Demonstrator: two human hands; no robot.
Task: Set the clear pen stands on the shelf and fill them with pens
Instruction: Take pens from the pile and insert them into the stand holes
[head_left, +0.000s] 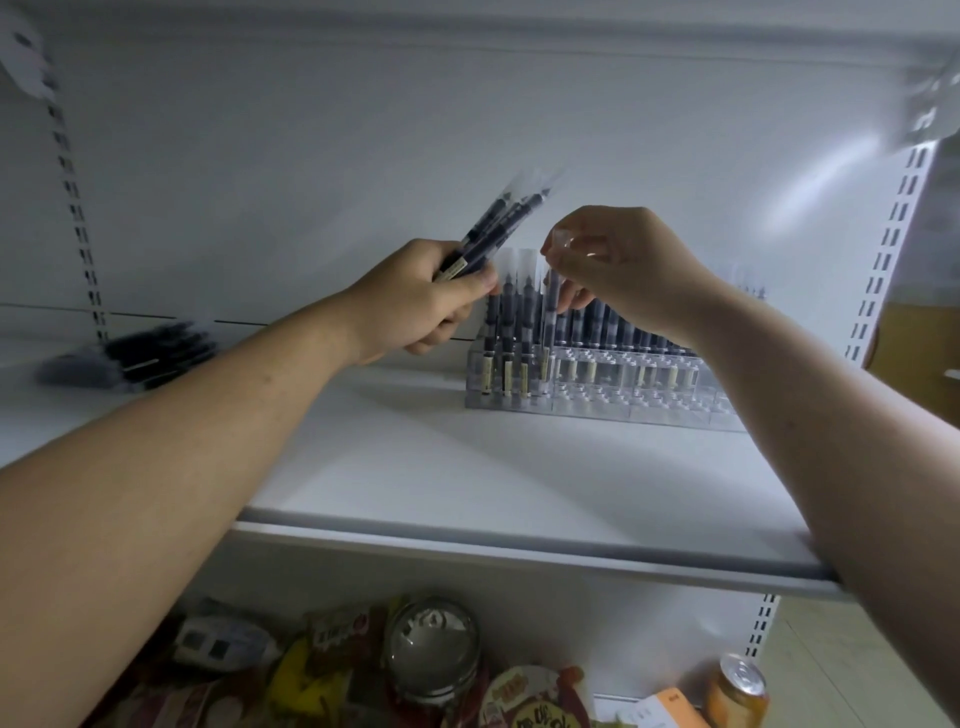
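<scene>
A clear tiered pen stand (597, 395) sits on the white shelf (467, 467), right of centre, with several black pens in clear sleeves standing in its back rows. My left hand (415, 301) grips a bundle of sleeved black pens (498, 223) that fan up and to the right, just left of the stand. My right hand (618, 265) pinches the top of one sleeved pen (551, 306) standing upright over the stand's left part. Whether its lower end sits in a slot is unclear.
A loose pile of black pens (135, 358) lies on the shelf at far left. Slotted uprights (78, 208) run up the back wall. On the level below are snack packets, a glass jar (434, 649) and an orange can (737, 691).
</scene>
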